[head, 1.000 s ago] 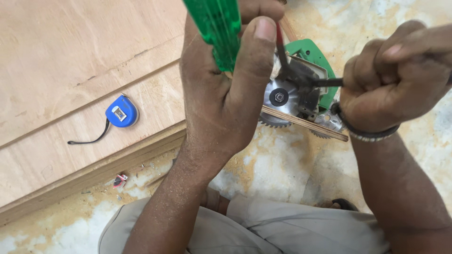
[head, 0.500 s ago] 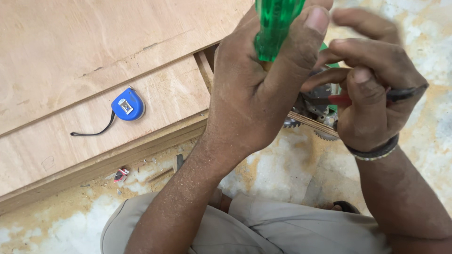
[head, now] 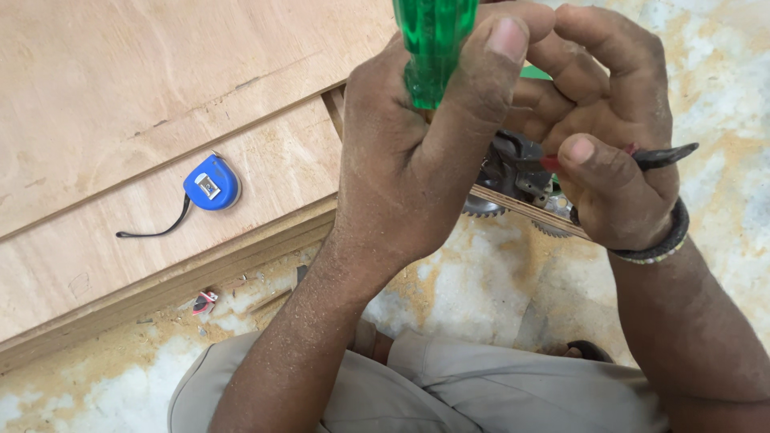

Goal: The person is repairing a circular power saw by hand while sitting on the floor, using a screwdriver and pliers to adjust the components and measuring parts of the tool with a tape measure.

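My left hand (head: 417, 152) is closed around a translucent green screwdriver handle (head: 433, 48) that sticks up out of the top of the view. My right hand (head: 609, 152) grips a dark tool with red in its handle (head: 658, 156), held against the green and black circular saw (head: 513, 172). The saw is mostly hidden behind both hands; its toothed blade (head: 481, 208) shows just under a thin strip of wood (head: 529, 210). A beaded band sits on my right wrist (head: 654, 248).
Stacked plywood sheets (head: 120, 96) fill the upper left, with a blue tape measure (head: 210, 184) and its black strap lying on them. A small red and black object (head: 203, 301) lies in sawdust by the plywood edge. Mottled stone floor (head: 722, 64) on the right. My trousered legs (head: 497, 393) are below.
Both hands have drawn closer together over the saw and shifted right in the view. The right hand, first apart at the right, now presses against the left with its tool.
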